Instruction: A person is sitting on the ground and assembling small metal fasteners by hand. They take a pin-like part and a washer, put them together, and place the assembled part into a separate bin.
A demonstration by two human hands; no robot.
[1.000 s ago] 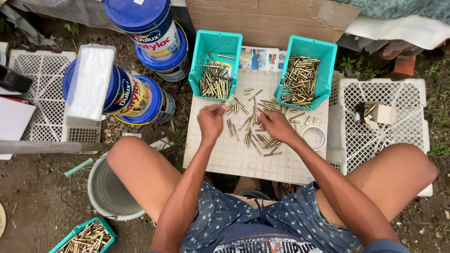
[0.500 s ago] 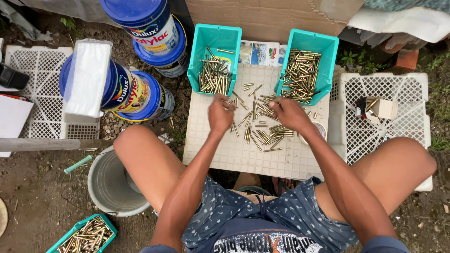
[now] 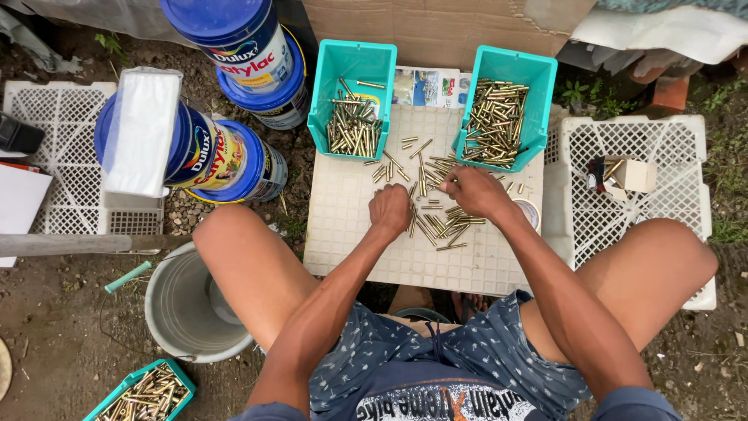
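Many brass casings lie scattered on a white perforated crate top between my knees. My left hand rests knuckles-up on the pile, fingers curled down among the casings. My right hand reaches over the far part of the pile, fingertips touching casings near the right teal bin. That bin holds a heap of casings. The left teal bin holds fewer casings. Whether either hand grips a casing is hidden by the fingers.
Blue paint buckets stack at the left, one with a white block on it. A grey bucket stands by my left knee. White crates flank both sides. A third teal bin of casings sits bottom left.
Both hands have shifted a little toward me and to the right over the casing pile; the camera view has also tilted slightly.
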